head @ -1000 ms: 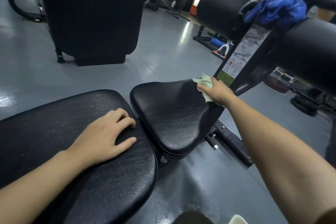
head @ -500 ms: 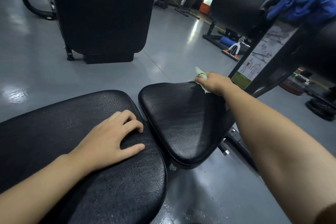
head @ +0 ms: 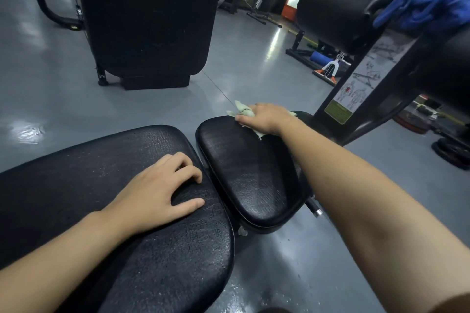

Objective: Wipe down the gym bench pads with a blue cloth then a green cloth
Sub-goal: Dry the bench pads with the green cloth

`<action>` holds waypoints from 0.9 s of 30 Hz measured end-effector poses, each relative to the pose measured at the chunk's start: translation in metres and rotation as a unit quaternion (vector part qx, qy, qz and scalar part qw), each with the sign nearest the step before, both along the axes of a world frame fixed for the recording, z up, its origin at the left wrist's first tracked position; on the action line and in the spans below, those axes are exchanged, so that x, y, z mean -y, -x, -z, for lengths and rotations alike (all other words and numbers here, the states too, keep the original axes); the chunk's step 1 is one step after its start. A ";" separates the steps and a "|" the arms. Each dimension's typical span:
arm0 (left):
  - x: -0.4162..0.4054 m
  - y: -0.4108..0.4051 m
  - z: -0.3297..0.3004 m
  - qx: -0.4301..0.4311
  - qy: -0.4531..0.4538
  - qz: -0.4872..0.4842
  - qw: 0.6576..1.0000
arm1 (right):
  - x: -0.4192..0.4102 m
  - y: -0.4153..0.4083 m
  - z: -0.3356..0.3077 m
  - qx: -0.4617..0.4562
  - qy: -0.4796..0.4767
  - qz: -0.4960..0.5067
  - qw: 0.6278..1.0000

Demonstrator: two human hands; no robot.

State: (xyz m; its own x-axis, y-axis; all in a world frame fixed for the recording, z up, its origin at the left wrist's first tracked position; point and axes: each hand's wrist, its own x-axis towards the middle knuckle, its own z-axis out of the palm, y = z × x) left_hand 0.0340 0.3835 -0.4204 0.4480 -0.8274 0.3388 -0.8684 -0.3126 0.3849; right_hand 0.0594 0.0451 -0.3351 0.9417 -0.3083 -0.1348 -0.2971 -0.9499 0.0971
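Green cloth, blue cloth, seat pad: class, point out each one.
green cloth point(head: 241, 109), head view, bunched corner beyond the fingers
blue cloth point(head: 422, 7), head view, middle folds
seat pad point(head: 251, 175), head view, bare middle

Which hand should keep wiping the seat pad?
The right hand: it already presses the green cloth on the seat pad's far edge. The left hand holds nothing, resting on the back pad.

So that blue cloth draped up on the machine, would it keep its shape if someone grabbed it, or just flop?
Probably flop: the blue cloth lies crumpled in soft folds, sagging over the roller pads. It looks light, since it sits bunched there with nothing holding it. A tug would likely slide it off the smooth black padding, though how it grips I can't tell.
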 end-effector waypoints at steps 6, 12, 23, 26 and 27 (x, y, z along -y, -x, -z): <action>0.000 0.000 -0.001 0.000 -0.001 0.003 1.000 | -0.007 0.000 0.001 0.001 -0.008 -0.004 1.000; -0.002 0.000 -0.001 -0.001 -0.002 0.007 1.000 | 0.012 0.007 -0.007 -0.010 0.006 0.061 0.998; -0.010 0.003 -0.005 0.007 -0.013 0.009 1.000 | -0.065 -0.021 0.017 0.012 -0.018 -0.028 0.999; -0.014 0.006 -0.005 0.002 -0.015 0.009 1.000 | -0.068 -0.022 0.018 0.009 -0.023 -0.038 0.999; -0.014 0.006 -0.005 0.001 -0.013 0.010 1.000 | -0.069 -0.023 0.018 0.009 -0.022 -0.044 0.999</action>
State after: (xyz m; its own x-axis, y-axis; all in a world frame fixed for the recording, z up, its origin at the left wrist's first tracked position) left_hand 0.0278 0.3975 -0.4154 0.4304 -0.8448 0.3180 -0.8757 -0.3052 0.3742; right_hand 0.0819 0.1143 -0.3534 0.9671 -0.2192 -0.1291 -0.2146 -0.9755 0.0493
